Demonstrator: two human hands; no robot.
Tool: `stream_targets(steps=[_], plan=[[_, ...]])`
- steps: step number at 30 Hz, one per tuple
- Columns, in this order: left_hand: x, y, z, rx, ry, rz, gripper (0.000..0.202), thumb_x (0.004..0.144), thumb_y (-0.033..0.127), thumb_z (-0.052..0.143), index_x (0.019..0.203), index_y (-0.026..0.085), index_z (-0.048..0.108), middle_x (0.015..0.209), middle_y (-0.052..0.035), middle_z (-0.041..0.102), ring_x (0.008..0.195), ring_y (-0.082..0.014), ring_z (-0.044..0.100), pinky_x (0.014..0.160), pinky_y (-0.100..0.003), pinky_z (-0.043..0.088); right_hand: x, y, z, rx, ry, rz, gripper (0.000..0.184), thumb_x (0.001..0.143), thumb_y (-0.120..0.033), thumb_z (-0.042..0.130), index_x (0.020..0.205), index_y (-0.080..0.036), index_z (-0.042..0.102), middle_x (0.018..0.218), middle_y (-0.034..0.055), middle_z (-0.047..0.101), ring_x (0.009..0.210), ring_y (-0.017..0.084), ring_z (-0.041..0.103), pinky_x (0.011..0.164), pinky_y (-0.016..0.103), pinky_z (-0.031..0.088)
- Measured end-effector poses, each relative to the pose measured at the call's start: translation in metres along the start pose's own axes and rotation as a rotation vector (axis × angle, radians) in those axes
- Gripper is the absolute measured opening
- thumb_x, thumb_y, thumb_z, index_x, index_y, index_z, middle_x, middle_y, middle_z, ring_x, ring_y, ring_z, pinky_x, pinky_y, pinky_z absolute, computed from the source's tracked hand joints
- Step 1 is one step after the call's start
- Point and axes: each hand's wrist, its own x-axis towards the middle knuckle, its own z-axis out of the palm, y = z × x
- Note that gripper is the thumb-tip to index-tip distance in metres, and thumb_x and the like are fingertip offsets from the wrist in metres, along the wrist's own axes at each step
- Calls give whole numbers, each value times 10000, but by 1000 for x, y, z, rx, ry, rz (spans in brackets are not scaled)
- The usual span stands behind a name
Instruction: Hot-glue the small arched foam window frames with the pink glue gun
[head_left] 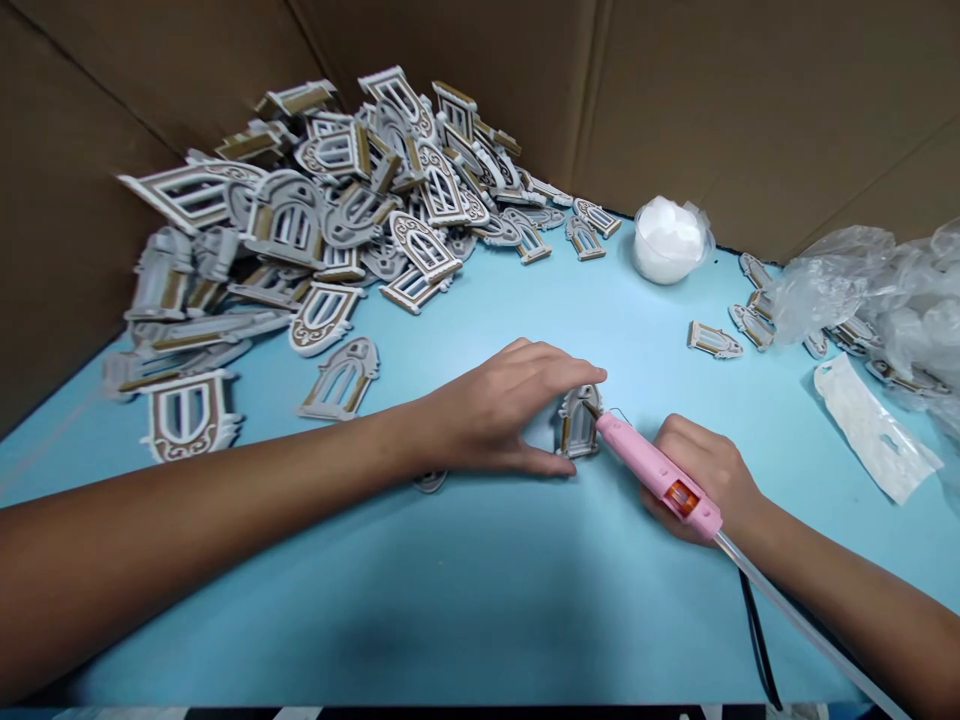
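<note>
Clear and straight, the glue stick (806,625) runs up from the bottom right edge of the frame into the back of the pink glue gun (646,466), right of centre. My right hand (705,475) is closed around the gun, fingers wrapped on its far side. An orange part (682,497) shows in its body, and a black cord (761,645) hangs below my wrist toward the bottom edge. The nozzle points up and left over a small arched window (577,430), just right of the middle of the frame; whether it touches, I cannot tell.

My left hand (510,405) reaches in from the lower left, thumb and fingers spread wide about that window, fingertips by its top and thumb by its lower left corner. I cannot tell how firmly they press on it. Another piece (430,482) pokes out beneath my left wrist.

At the upper left, a heap of windows (322,225) lies on the blue table (450,610) against the cardboard (712,110). At the upper right stands a tub (666,265) of white stuff (664,218). Near the right edge, crumpled plastic (840,275) partly covers smaller windows (750,325), and a white packet (874,430) lies just below.
</note>
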Motion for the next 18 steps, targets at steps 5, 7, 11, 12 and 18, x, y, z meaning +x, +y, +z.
stream_targets(steps=[5, 7, 11, 12, 18], plan=[[1, 1, -1, -3, -17, -34, 712, 921, 490, 761, 1478, 206, 422, 1310, -158, 683, 1206, -292, 653, 1035, -446, 499, -1, -1, 0, -13, -11, -1, 249, 931, -133, 542, 734, -231, 424, 666, -19, 412, 581, 137, 379, 513, 289, 283], [1, 2, -1, -5, -18, -42, 713, 919, 505, 758, 1477, 212, 424, 1311, -156, 683, 1203, -292, 655, 1028, -447, 501, -2, 0, -1, -15, -14, 18, 257, 929, -115, 534, 733, -232, 417, 664, -19, 417, 579, 133, 378, 516, 285, 284], [0, 2, -1, 1, -17, -51, 717, 916, 511, 759, 1479, 222, 421, 1307, -151, 686, 1198, -291, 655, 1017, -444, 500, -3, 1, -1, -34, -23, 4, 253, 925, -112, 531, 732, -234, 422, 660, -16, 427, 580, 136, 379, 518, 290, 278], [0, 2, -1, 2, -18, -51, 719, 916, 509, 760, 1480, 223, 419, 1305, -149, 686, 1197, -290, 655, 1016, -442, 499, -3, 1, -1, -34, -25, 0, 249, 927, -115, 530, 734, -233, 426, 661, -14, 429, 582, 137, 378, 518, 291, 280], [0, 2, -1, 7, -22, -52, 716, 924, 507, 750, 1484, 221, 410, 1313, -149, 683, 1203, -291, 651, 1016, -435, 493, -1, 0, -1, 11, -11, 16, 245, 927, -121, 553, 739, -228, 437, 665, -13, 421, 577, 140, 390, 514, 291, 289]])
